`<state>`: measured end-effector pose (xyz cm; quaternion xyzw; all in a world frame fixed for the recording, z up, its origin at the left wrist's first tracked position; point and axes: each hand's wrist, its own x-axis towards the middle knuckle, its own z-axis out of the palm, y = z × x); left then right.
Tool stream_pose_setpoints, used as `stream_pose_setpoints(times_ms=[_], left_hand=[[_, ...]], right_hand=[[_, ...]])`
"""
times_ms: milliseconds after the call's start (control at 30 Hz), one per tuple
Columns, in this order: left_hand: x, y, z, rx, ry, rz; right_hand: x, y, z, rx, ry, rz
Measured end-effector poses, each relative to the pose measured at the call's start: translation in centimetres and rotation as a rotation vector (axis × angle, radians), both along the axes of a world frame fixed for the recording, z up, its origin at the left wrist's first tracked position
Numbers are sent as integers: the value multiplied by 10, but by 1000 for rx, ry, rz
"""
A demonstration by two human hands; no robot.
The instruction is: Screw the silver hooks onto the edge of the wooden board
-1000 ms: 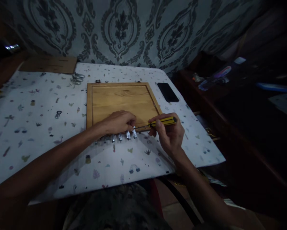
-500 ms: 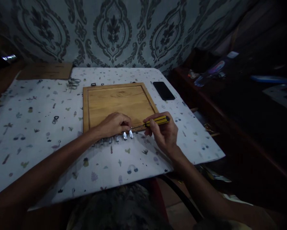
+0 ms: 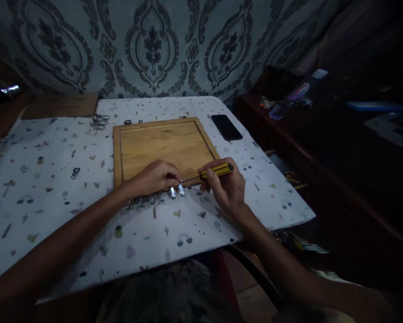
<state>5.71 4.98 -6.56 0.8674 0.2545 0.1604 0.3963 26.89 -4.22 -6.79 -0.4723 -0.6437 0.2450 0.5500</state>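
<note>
A square wooden board (image 3: 161,143) with a raised rim lies on a white patterned cloth (image 3: 46,188). Along its near edge sits a row of several small metal hooks (image 3: 161,196). My left hand (image 3: 154,177) rests on that edge, its fingers pinched at the hook nearest the right end. A yellow and black screwdriver (image 3: 214,171) is gripped in my right hand (image 3: 226,188), its thin shaft pointing left to the spot under my left fingertips.
A black phone (image 3: 226,127) lies face down right of the board. Metal rings or clips (image 3: 98,122) sit beyond its far left corner, with a cardboard sheet (image 3: 60,106) behind. A dark side table (image 3: 322,134) with clutter stands to the right.
My head has tilted, so the whole scene sits slightly lower and to the left. Both hands stay at the same spot on the board's near edge.
</note>
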Motion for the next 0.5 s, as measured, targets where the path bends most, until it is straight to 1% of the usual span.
stream_pose_setpoints(times_ms=[133, 333, 500], left_hand=[[-2, 1, -1, 21, -3, -7], [-6, -1, 0, 72, -5, 19], [-14, -11, 3, 235, 3, 41]], right_hand=[[0, 1, -1, -19, -1, -5], [1, 0, -1, -17, -10, -5], [0, 0, 0, -11, 0, -11]])
